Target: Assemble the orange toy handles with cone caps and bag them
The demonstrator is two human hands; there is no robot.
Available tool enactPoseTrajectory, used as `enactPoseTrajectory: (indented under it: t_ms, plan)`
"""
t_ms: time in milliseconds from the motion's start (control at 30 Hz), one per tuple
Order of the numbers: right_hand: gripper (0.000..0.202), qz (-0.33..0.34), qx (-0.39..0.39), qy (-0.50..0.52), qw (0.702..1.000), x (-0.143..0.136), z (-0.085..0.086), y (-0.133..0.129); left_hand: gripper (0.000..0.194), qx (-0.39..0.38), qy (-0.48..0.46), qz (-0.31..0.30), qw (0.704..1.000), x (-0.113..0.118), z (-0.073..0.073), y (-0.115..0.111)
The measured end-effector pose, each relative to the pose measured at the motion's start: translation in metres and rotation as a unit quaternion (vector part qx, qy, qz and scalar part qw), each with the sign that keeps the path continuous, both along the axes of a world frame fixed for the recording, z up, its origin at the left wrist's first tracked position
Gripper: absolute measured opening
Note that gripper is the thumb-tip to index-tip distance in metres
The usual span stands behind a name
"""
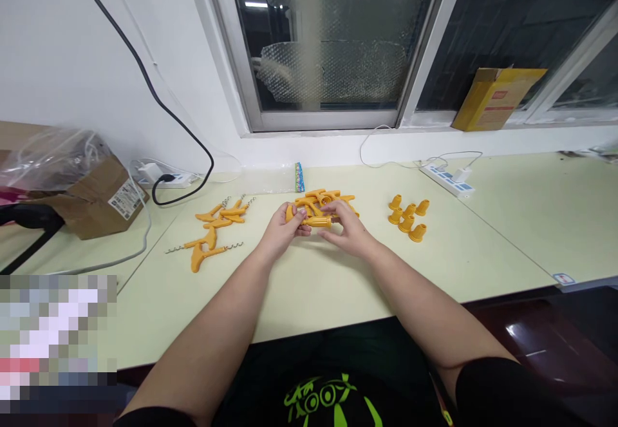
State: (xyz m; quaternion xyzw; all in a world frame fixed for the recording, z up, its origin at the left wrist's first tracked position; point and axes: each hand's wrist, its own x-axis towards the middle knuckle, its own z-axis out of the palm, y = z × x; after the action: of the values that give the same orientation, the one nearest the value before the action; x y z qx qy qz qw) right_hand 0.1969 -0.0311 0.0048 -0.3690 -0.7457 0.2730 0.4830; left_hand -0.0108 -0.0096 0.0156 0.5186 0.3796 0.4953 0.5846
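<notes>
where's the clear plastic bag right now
In the head view, the clear plastic bag lies on the table left of centre, below the window, its blue-patterned end just behind the heap of orange pieces.

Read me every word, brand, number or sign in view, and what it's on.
Nothing is legible.
White label on the brown carton: too small.
Red marks on the yellow box: too small.
Blue header of the clear bag: blurred.
Sticker at the table edge: too small.
</notes>
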Motion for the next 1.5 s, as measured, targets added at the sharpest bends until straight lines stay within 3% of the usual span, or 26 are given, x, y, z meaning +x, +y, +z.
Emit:
enactPoseTrajectory:
  t_ms: [100, 167, 267, 367, 533, 600, 700, 800, 867, 1000, 1067, 1133, 1233, 1333, 1500]
  plan:
    - [0.041, 0.018, -0.149, 0.016, 0.989, -0.001, -0.003, 0.001, 0.053, 0.019, 0.021, -0.008, 1.000, 0.000, 0.002, -0.002]
    - [0.034, 0.040, -0.172, 0.009, 0.984, 0.000, -0.005, 0.003, 0.054, 0.021, 0.030, -0.010, 0.999, 0.000, 0.002, -0.002]
    - [0.023, 0.036, -0.034, -0.010, 0.999, 0.003, -0.006, 0.006, 0.054, 0.003, 0.018, -0.006, 1.000, -0.001, 0.000, -0.001]
    - [0.014, 0.035, 0.085, -0.043, 0.995, 0.005, -0.003, 0.008, 0.053, -0.033, -0.014, -0.005, 0.999, -0.001, -0.003, 0.002]
    - [0.009, 0.023, 0.131, -0.073, 0.988, 0.004, 0.001, 0.006, 0.044, -0.118, -0.068, -0.030, 0.990, 0.000, 0.001, 0.002]
    - [0.020, 0.015, 0.093, -0.039, 0.995, 0.003, 0.001, 0.003, 0.047, -0.109, -0.067, -0.028, 0.991, -0.001, 0.003, 0.001]
    - [0.042, 0.026, -0.065, 0.029, 0.997, 0.004, -0.003, 0.002, 0.056, -0.047, -0.036, -0.023, 0.998, -0.004, 0.004, -0.001]
    - [0.041, 0.056, -0.175, 0.039, 0.982, 0.007, -0.010, 0.006, 0.060, -0.013, -0.012, -0.042, 0.999, -0.005, 0.004, -0.003]
    - [0.037, 0.060, -0.148, 0.025, 0.987, 0.010, -0.013, 0.010, 0.062, -0.019, -0.016, -0.042, 0.999, -0.005, 0.005, -0.004]
    - [0.021, 0.044, -0.003, -0.016, 0.999, 0.014, -0.013, 0.015, 0.060, -0.073, -0.040, -0.041, 0.996, -0.003, 0.007, -0.004]
    - [0.014, 0.028, 0.032, -0.032, 0.999, 0.016, -0.011, 0.015, 0.058, -0.099, -0.043, -0.048, 0.993, -0.003, 0.008, -0.004]
    - [0.022, 0.038, 0.001, -0.027, 0.999, 0.016, -0.011, 0.013, 0.058, -0.087, -0.040, -0.049, 0.994, -0.003, 0.009, -0.004]
    - [0.040, 0.118, -0.130, 0.034, 0.984, 0.013, -0.012, 0.009, 0.059, -0.011, -0.019, -0.038, 0.999, -0.005, 0.011, -0.006]
    - [0.034, 0.144, -0.224, 0.082, 0.960, 0.008, -0.013, 0.008, 0.057, 0.045, 0.027, -0.034, 0.998, -0.005, 0.013, -0.009]
    - [0.036, 0.090, -0.161, 0.054, 0.981, 0.007, -0.013, 0.010, 0.056, 0.030, 0.038, -0.032, 0.998, -0.003, 0.016, -0.009]
